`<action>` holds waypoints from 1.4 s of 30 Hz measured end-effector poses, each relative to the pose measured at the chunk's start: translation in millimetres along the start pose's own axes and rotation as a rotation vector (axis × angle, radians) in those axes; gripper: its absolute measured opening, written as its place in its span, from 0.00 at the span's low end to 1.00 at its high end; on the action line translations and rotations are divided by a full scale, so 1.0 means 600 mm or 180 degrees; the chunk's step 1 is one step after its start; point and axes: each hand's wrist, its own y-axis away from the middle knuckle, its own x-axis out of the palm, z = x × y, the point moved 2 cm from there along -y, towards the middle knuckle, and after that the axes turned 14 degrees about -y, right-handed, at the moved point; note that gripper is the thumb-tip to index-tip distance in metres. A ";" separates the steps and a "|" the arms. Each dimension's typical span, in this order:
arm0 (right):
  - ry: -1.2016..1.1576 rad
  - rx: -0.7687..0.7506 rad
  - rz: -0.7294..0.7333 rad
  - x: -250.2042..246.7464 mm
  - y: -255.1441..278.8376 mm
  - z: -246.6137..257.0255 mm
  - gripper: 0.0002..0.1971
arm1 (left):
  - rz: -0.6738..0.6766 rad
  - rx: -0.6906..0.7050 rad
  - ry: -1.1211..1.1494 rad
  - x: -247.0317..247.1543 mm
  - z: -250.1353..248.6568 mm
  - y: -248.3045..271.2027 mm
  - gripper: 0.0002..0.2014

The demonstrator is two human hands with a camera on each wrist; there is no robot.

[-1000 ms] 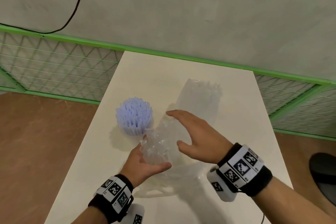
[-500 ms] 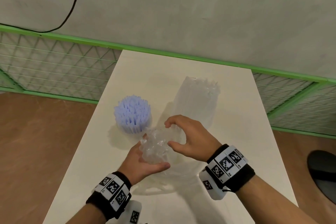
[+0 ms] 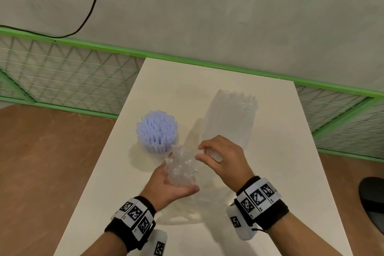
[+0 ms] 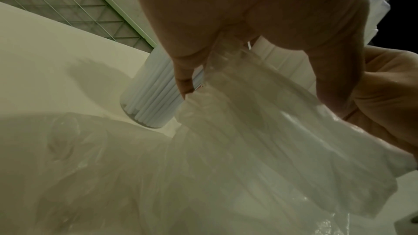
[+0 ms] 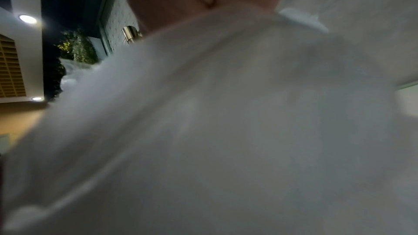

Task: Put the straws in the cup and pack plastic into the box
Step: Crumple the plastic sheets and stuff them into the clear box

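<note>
A cup packed with pale blue straws point(image 3: 156, 133) stands upright on the white table point(image 3: 270, 172); the left wrist view shows the cup point(image 4: 153, 92) from its side. My left hand point(image 3: 166, 187) grips a crumpled wad of clear plastic point(image 3: 181, 167), thumb on the near side. My right hand point(image 3: 226, 160) is just right of the wad, its fingers curled on more of the same plastic. The sheet hangs down to the table point(image 4: 248, 140). Behind my right hand stands a tall clear box point(image 3: 230, 118) with crumpled plastic at its top. Blurred plastic point(image 5: 226, 131) fills the right wrist view.
A green-framed wire mesh fence point(image 3: 62, 81) runs along the table's far edge and both sides, with a grey wall behind. A black cable point(image 3: 91, 6) hangs on the wall. Brown floor lies to the left, and a dark shoe point(image 3: 374, 199) shows at the right.
My right hand, spread flat over the plastic a second ago, has curled and drawn back toward the left hand, bunching the plastic. The left hand has kept its hold on the wad.
</note>
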 end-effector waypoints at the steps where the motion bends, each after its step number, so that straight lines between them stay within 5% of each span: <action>1: -0.0011 0.0017 -0.0099 0.002 0.001 -0.003 0.08 | 0.0008 -0.0015 0.0000 -0.001 0.001 0.000 0.28; 8: 0.0057 0.0084 -0.0105 0.003 -0.005 -0.001 0.06 | -0.0027 -0.0087 0.0039 -0.003 0.007 -0.002 0.28; 17: -0.0207 0.0096 -0.0603 -0.027 -0.007 0.018 0.17 | -0.0043 -0.0111 0.0086 -0.005 0.016 -0.006 0.29; 27: -0.0330 0.0452 -0.0160 -0.030 0.014 -0.019 0.14 | 0.0015 -0.0085 0.0034 -0.002 0.016 -0.007 0.29; 38: -0.0920 -0.0666 -0.2167 -0.230 -0.093 0.169 0.07 | -0.0035 -0.0124 0.0145 -0.001 0.019 -0.006 0.29; 42: -0.0954 -0.0770 -0.2266 -0.268 -0.140 0.179 0.08 | -0.0020 -0.0119 0.0162 -0.001 0.017 -0.003 0.29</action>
